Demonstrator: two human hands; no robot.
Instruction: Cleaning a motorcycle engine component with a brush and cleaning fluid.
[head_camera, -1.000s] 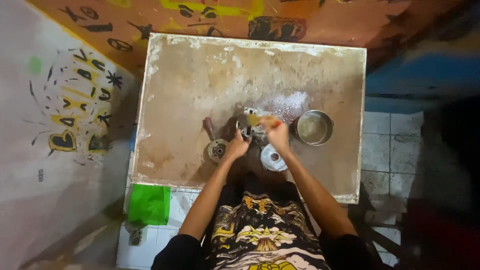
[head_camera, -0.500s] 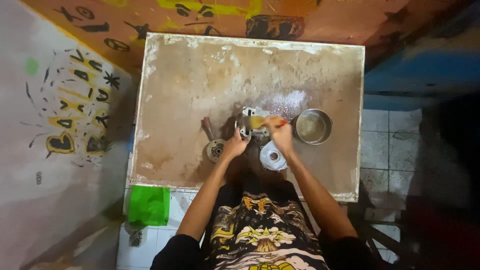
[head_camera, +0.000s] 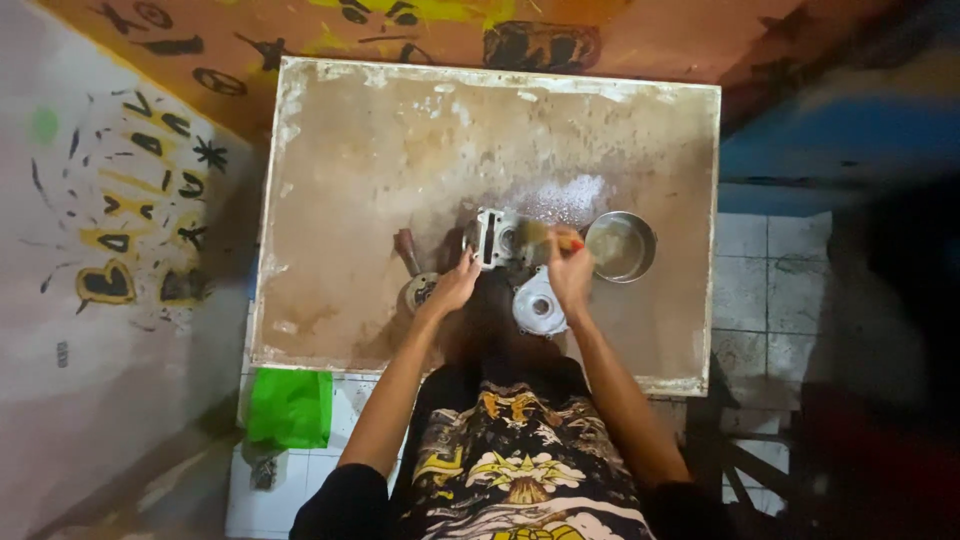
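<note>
hands (head_camera: 510, 280) on metal engine part (head_camera: 498, 238), worn table (head_camera: 400, 150)

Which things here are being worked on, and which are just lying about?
In use: metal engine part, steadied by left hand; brush in right hand.
Lying about: metal bowl, round cover, round part with handle, green bag.

We find a metal block (head_camera: 497, 238) near the middle of the table (head_camera: 350, 150). A bowl (head_camera: 620, 246) stands to its right, on the table. A round cover (head_camera: 539, 304) lies before the block, toward the person. A round part (head_camera: 418, 290) lies left of the cover. A bag (head_camera: 290, 407) lies on the floor off the table's near left corner.
</note>
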